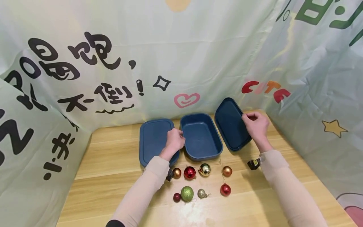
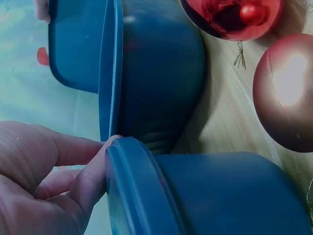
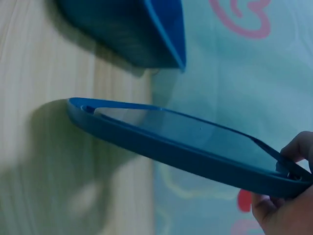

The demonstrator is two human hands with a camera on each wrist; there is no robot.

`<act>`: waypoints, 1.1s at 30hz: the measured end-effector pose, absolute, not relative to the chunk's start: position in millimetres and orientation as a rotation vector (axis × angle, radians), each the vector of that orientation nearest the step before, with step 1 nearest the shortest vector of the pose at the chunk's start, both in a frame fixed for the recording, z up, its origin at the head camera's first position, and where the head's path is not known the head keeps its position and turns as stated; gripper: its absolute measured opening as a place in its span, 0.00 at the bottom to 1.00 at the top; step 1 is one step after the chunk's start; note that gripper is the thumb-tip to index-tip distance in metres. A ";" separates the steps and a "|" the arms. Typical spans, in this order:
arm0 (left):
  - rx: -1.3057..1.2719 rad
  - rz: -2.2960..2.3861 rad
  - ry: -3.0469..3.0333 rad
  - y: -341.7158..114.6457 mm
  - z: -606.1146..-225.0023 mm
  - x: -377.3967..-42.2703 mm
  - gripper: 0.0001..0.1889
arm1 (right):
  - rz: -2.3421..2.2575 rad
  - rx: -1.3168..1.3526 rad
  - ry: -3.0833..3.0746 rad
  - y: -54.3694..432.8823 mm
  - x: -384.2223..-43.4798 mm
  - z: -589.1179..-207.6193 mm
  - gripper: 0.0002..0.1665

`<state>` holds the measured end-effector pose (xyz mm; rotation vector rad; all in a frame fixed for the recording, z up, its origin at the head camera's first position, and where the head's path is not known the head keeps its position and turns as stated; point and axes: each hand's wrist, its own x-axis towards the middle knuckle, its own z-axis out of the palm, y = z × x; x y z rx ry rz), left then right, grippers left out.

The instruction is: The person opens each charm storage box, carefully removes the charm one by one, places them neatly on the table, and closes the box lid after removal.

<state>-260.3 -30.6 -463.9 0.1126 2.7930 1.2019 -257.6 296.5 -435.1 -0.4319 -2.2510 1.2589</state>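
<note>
My left hand (image 1: pixel 175 139) reaches over a lidded blue box and pinches the near-left rim of the open blue box (image 1: pixel 200 138) beside it. In the left wrist view, its thumb and finger meet where that rim passes close to the corner of the lidded box (image 2: pixel 230 191). My right hand (image 1: pixel 257 124) grips the far-right edge of a blue lid (image 1: pixel 231 126), tilted up to the right of the open box. The lid's rimmed underside (image 3: pixel 181 132) faces the open box in the right wrist view.
Several ornament balls lie in front of the boxes: a red ball (image 1: pixel 189 172), a gold ball (image 1: pixel 205 169), a glittery green ball (image 1: pixel 187 193) and smaller ones. A printed cloth (image 1: pixel 158 56) hangs behind and at both sides of the wooden table (image 1: pixel 110 164).
</note>
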 end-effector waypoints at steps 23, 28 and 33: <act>0.171 1.218 2.803 -32.1 -465.8 -259.0 0.18 | 1.131 -0.075 -2.157 229.7 -233.8 -406.9 0.10; 0.280 1.165 2.919 -33.0 -462.0 -260.9 0.15 | 1.071 -0.011 -2.141 220.8 -230.4 -408.1 0.07; 0.456 1.239 2.983 -25.6 -441.3 -268.5 0.12 | 1.022 0.065 -2.122 212.7 -228.2 -409.1 0.06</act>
